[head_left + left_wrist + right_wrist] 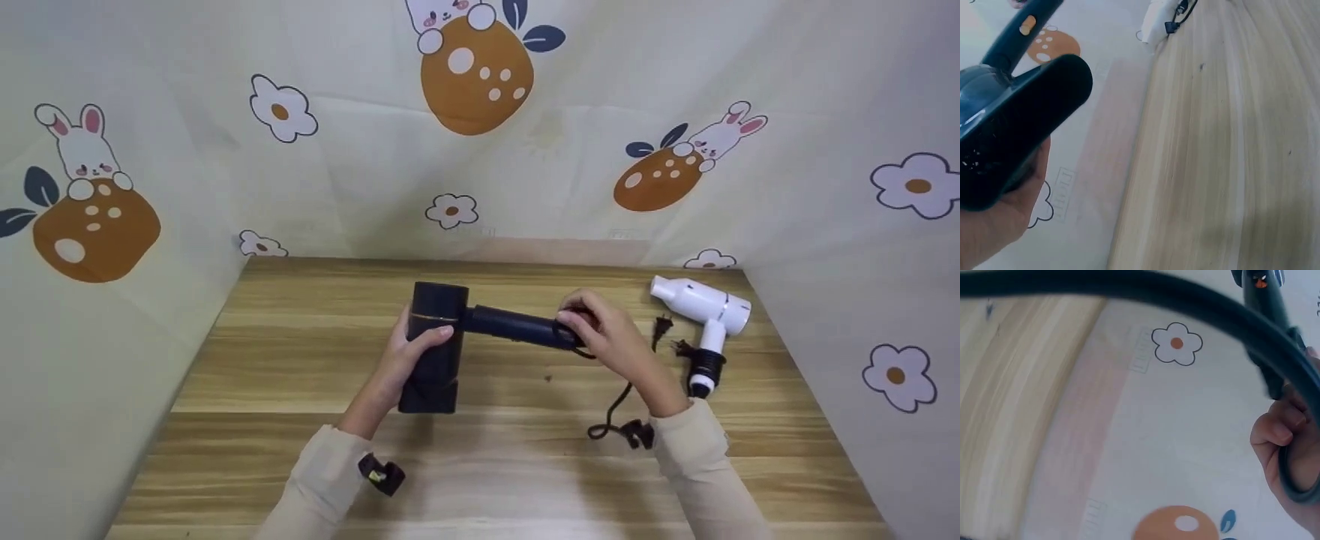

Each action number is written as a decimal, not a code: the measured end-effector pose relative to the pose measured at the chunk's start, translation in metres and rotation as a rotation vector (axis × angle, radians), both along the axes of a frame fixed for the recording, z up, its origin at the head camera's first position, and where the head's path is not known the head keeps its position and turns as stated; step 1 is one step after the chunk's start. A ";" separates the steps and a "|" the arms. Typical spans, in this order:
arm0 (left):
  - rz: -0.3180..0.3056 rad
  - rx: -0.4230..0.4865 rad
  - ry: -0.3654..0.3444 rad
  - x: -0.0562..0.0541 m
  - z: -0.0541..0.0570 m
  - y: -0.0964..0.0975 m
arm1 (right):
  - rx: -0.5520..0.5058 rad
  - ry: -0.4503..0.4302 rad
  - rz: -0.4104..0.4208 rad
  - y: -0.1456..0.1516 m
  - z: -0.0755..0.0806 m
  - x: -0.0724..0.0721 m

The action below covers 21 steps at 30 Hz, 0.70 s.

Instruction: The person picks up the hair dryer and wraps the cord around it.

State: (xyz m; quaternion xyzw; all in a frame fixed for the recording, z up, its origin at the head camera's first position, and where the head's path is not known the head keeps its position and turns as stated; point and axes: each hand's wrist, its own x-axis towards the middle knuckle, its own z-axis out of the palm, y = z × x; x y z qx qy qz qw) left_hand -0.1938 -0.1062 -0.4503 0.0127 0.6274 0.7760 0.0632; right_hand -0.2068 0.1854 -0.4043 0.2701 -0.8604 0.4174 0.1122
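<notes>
1. The left hand grips the barrel of a dark navy hair dryer, thumb across the front, the other fingers mostly hidden behind it.
2. That dryer is raised above the light-brown wood-grain table, near the middle; its barrel stands nearly upright in the head view, its straight, dark cylindrical handle reaching toward the right hand.
3. The right hand, fingers curled, holds a dark, round power cord at the handle's far end; in the right wrist view 1 bend of it lies against the palm.
4. The left wrist view shows the dryer's broad, dark, flattened end close up and a small tan oval switch on the handle.
5. A glossy white hair dryer lies on the table's right side, well apart from the dark one, black cord wound about its handle.
6. Just beside it lies a black 2-pronged plug; which dryer it serves, I cannot tell.
7. Behind hangs pale cloth printed with rabbits, orange fruit and flowers.
</notes>
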 end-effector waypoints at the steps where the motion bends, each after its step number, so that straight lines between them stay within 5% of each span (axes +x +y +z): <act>1: -0.013 0.020 -0.006 0.001 0.000 0.000 | -0.082 -0.081 0.007 0.000 0.000 -0.001; 5: -0.049 0.096 -0.022 0.004 0.000 0.002 | -0.379 -0.387 0.003 0.002 -0.001 -0.004; 11: -0.067 0.188 -0.019 0.005 0.001 0.005 | -0.633 -0.688 0.097 0.005 -0.007 -0.007; 16: -0.019 0.237 0.002 0.004 0.003 0.010 | -0.685 -0.719 0.156 0.000 -0.016 -0.004; 21: 0.076 0.237 -0.008 0.002 0.004 0.014 | -0.435 -0.574 0.041 -0.011 -0.022 0.000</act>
